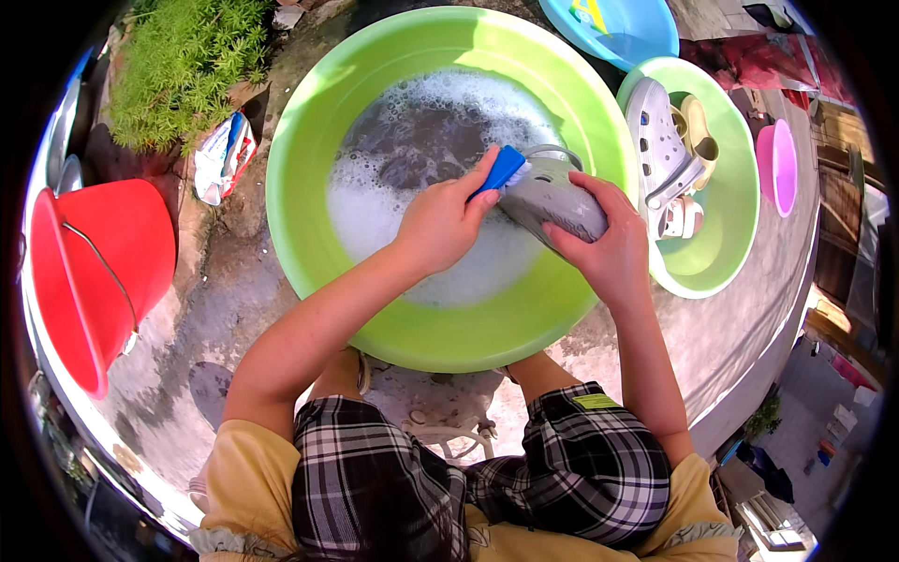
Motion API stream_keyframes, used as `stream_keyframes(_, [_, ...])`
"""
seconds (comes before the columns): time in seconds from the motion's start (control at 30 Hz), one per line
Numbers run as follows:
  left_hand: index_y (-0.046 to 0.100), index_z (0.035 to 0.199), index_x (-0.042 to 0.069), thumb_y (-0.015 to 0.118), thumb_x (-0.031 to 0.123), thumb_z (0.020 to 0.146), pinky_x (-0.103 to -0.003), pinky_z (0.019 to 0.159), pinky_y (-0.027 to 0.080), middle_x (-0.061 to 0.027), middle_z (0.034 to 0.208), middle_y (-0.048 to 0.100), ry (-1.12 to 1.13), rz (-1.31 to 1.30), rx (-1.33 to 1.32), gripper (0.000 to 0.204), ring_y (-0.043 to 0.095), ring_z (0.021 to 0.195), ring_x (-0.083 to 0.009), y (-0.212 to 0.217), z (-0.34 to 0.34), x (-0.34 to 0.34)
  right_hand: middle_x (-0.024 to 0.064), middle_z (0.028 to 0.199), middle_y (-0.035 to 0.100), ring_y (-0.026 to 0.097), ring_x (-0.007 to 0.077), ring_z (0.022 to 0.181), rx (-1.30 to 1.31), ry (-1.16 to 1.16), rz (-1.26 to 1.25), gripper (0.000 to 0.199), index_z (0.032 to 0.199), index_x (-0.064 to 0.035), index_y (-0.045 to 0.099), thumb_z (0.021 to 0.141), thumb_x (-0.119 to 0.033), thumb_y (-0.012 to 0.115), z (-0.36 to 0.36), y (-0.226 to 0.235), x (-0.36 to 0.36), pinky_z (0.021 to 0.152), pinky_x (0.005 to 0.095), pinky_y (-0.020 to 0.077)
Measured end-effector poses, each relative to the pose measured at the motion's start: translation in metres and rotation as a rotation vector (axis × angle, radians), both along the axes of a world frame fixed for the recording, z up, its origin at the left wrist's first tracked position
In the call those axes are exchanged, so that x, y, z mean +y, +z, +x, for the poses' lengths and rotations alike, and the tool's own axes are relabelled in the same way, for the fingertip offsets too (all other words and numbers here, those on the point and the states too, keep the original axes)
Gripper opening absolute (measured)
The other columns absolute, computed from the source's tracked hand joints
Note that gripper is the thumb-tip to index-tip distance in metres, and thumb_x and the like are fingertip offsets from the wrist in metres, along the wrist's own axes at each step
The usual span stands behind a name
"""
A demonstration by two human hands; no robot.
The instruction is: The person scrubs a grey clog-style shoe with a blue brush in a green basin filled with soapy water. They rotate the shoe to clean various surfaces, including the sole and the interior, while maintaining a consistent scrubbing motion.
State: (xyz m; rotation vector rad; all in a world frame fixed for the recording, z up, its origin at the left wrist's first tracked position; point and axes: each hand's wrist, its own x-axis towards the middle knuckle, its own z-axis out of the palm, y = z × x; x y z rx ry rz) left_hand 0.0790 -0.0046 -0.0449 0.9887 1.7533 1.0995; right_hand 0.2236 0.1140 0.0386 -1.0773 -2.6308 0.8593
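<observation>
Both arms were stretched forward, with the left grip (448, 217) and the right grip (611, 229) held near each other.
The left forearm (342, 304) was angled up and inward from a bent elbow (251, 386); the left grip was closed in a pinch, its thumb and forefinger pointed to the right. The right forearm (648, 351) was raised more steeply, tilted slightly left; the right grip was curved, its thumb (567, 244) spread below the bent fingers (593, 185).
</observation>
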Motion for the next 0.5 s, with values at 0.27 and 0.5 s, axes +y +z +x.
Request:
stream_keyframes(0.27, [0.029, 0.141, 0.018, 0.049, 0.026, 0.09, -0.041, 0.058, 0.046, -0.014, 0.075, 0.058, 0.066, 0.157, 0.371, 0.055, 0.059, 0.067, -0.0328, 0.003, -0.003, 0.01, 0.0145, 0.104, 0.061, 0.059, 0.0284, 0.095, 0.126, 0.039, -0.077, 0.051, 0.109, -0.0028, 0.058, 0.061, -0.012, 0.071, 0.001, -0.01, 0.005, 0.082, 0.0354, 0.0474])
stream_keyframes(0.5, [0.039, 0.137, 0.019, 0.056, 0.017, 0.085, -0.034, 0.056, 0.042, -0.0098, 0.073, 0.052, -0.185, 0.308, 0.338, 0.055, 0.05, 0.058, -0.0267, 0.043, 0.009, -0.001, 0.0119, 0.098, 0.065, 0.064, 0.0265, 0.086, 0.135, 0.029, -0.13, 0.048, 0.11, -0.0074, 0.059, 0.064, -0.013, 0.072, 0.001, -0.009, 0.003, 0.078, 0.0329, 0.05])
